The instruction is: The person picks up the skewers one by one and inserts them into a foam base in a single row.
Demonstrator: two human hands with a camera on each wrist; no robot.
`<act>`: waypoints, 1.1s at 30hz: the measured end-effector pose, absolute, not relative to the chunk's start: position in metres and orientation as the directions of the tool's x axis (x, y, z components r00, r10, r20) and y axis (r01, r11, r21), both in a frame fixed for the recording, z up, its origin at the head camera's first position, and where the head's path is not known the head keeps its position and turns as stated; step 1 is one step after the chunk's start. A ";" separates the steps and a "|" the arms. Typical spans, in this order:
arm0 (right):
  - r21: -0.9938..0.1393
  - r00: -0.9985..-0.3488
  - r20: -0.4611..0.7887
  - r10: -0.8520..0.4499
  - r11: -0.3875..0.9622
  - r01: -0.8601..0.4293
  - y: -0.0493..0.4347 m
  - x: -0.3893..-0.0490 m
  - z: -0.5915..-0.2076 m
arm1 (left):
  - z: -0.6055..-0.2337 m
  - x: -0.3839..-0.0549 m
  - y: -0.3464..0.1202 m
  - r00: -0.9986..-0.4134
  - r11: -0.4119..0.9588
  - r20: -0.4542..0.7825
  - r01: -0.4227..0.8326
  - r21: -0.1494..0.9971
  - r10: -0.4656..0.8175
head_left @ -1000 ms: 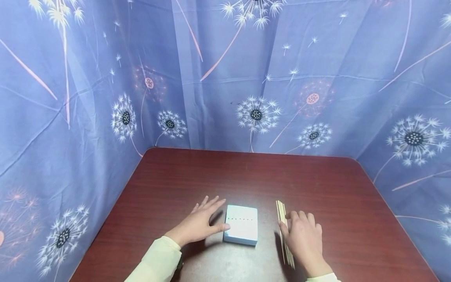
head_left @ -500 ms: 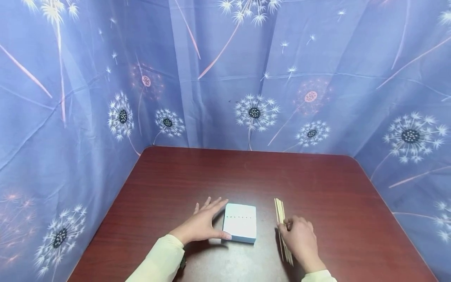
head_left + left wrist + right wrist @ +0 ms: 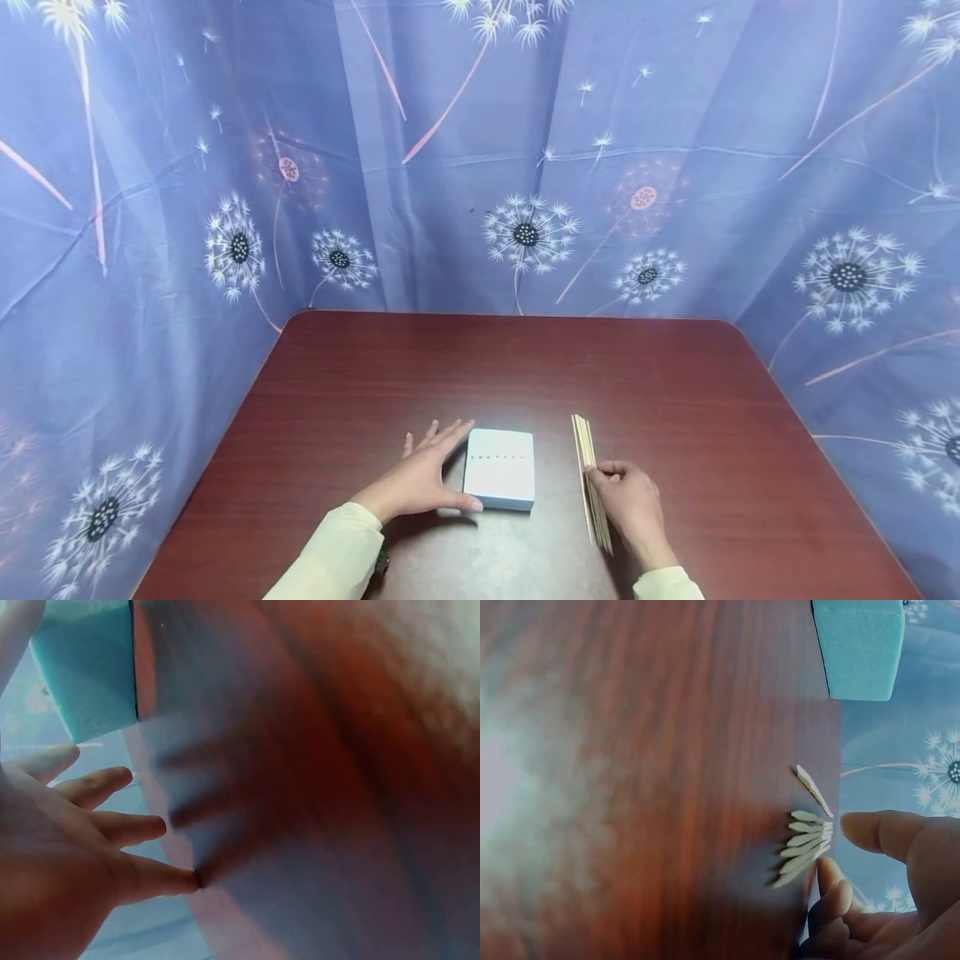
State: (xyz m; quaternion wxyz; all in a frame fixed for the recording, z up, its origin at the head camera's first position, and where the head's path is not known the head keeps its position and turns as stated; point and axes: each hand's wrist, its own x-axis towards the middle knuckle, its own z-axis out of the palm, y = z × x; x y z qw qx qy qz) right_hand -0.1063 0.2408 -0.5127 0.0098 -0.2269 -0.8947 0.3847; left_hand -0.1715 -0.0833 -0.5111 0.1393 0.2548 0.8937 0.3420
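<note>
L hand: fingers straight, spread, just beside L side of block; thumb at its near L corner, can't tell if touching. Sticks R of block. R hand: fingers curled, thumb tip at sticks abt mid-length; can't tell if gripping.

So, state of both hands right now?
Left hand: open, beside the block.
Right hand: at the sticks; can't tell whether it grips them.
</note>
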 end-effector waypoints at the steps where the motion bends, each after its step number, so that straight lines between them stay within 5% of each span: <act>1: -0.694 -0.895 -0.161 0.415 0.597 0.402 0.240 -0.106 -0.512 | -0.511 -0.171 -0.084 -0.831 0.636 -0.074 0.361 0.682 0.551; 33: -0.622 -0.896 -0.109 0.431 0.673 0.399 0.239 -0.110 -0.518 | -0.513 -0.170 -0.081 -0.839 0.641 -0.058 0.367 0.674 0.541</act>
